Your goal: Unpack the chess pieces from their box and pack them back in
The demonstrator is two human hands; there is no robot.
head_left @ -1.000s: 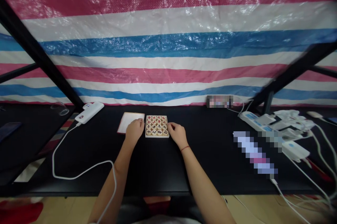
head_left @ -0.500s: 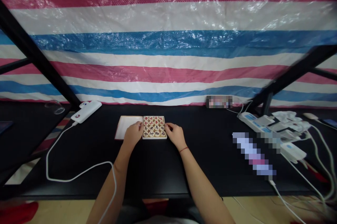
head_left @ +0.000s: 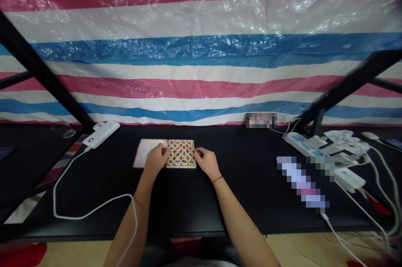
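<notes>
A shallow white box (head_left: pixel 181 167) sits on the black table, filled with round wooden Chinese chess pieces (head_left: pixel 184 155) in rows. The far rows carry red characters and the near rows black ones. My left hand (head_left: pixel 156 160) is closed at the box's left side, fingers curled against its edge and partly hiding the left column. From the opposite side, my right hand (head_left: pixel 207 161) grips the right edge with thumb and fingertips. To the left lies a flat, open lid (head_left: pixel 142 154) with a pale inside and a dark red edge, partly beneath my left hand.
A white device (head_left: pixel 102 134) with a cable (head_left: pixel 78 218) lies at the back left; the cable loops across my left forearm. Power strips and plugs (head_left: pixel 314 150) crowd the right side, near a blurred-out long object (head_left: pixel 303 183). Striped sheeting (head_left: pixel 194 87) hangs behind the black table (head_left: pixel 188 212).
The box, its lid and both hands have shifted slightly left and a little nearer to me. The view has also moved a little. My grip looks the same.
</notes>
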